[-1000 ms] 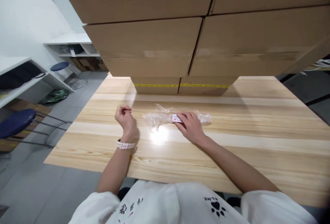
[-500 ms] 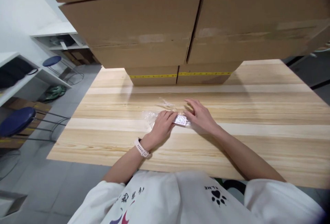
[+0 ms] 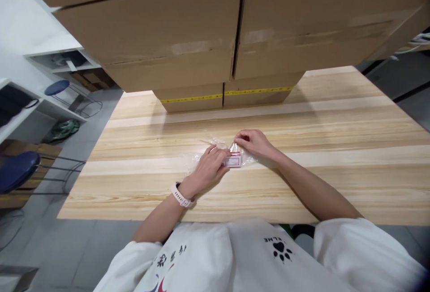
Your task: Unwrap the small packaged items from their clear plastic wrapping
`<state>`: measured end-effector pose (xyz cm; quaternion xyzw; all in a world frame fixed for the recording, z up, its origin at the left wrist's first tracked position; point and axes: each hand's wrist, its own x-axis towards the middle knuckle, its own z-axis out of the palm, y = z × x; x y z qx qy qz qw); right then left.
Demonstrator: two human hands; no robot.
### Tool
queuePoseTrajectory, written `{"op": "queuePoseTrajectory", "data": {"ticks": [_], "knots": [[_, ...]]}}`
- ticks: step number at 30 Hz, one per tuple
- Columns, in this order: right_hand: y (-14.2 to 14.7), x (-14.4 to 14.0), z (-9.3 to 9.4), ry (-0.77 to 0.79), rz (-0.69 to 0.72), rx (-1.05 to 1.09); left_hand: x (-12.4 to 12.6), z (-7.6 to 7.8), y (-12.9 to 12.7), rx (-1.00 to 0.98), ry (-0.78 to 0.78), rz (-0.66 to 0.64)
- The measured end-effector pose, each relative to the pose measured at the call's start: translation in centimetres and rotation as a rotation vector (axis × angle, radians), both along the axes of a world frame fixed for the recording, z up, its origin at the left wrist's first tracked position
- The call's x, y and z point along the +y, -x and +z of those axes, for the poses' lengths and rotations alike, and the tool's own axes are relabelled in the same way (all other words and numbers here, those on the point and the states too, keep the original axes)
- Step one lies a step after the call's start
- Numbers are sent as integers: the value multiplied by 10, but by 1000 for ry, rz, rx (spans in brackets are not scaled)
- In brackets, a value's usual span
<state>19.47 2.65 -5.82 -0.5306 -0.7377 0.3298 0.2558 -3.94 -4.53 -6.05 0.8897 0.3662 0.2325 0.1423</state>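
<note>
A small white box with a red border (image 3: 233,161) lies on the wooden table in front of me. My left hand (image 3: 211,165) is closed over its left end, fingers on top and thumb along the near side. Clear plastic wrap (image 3: 247,157) spreads around the box and out beneath both hands. My right hand (image 3: 254,142) pinches the wrap just beyond the box, thumb and forefinger together, and a strand of film runs from its fingertips down to the box.
Large cardboard boxes (image 3: 168,32) are stacked on the far part of the wooden table (image 3: 134,193), overhanging smaller boxes with yellow tape (image 3: 192,99). Blue stools (image 3: 20,171) and white shelves (image 3: 43,108) stand on the left.
My right hand has gone from loosely spread fingers to a pinch on the plastic, lifting a bit of it. More of the box's red-edged face shows. The view has shifted slightly.
</note>
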Motion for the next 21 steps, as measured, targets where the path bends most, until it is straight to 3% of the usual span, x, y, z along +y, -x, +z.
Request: {"op": "queuePoseTrajectory", "data": {"ticks": [4,8,13,17,19,21], "knots": [[-8,10,5,55,68,-14,-6,1,0,-34,-63,-66],[-15,17,14,11,-13,-26,-10,4,-5,5,-83,-118],[-23,20,21,-168,-167,-129,-12,4,-6,28,-72,-85],[-18,10,30,-420,-239,-196,-11,0,-4,36,-64,-89],[-9,2,33,-414,-155,-106,-10,-1,-5,29,-49,-77],[1,-6,31,-249,38,33,-10,-1,-6,3,-45,-54]]}}
